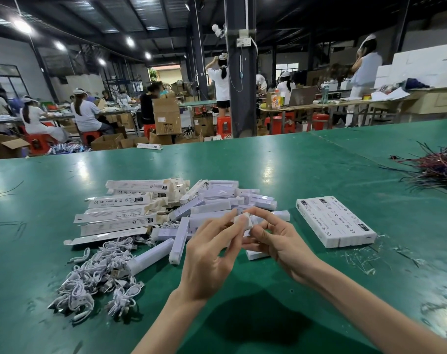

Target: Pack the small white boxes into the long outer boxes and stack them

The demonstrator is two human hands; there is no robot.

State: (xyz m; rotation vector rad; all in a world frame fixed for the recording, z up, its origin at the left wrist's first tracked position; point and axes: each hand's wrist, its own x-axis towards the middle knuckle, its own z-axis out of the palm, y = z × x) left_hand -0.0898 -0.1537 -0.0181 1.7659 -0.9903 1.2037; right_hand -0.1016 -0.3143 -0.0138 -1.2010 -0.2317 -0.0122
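Observation:
My left hand (212, 254) and my right hand (271, 236) meet above the green table (306, 169), both pinching one end of a long white box (245, 221). Its far part is hidden behind my fingers. Behind my hands lies a heap of plain white boxes (217, 200). To the left of that heap sit several printed, flattened outer boxes (125, 210). At the right, a row of packed printed boxes (335, 221) lies side by side on the table.
A tangle of white cables (99, 279) lies at the front left. A bundle of dark red wires (437, 169) sits at the far right. People work at tables beyond the far edge, near a dark pillar (240, 72).

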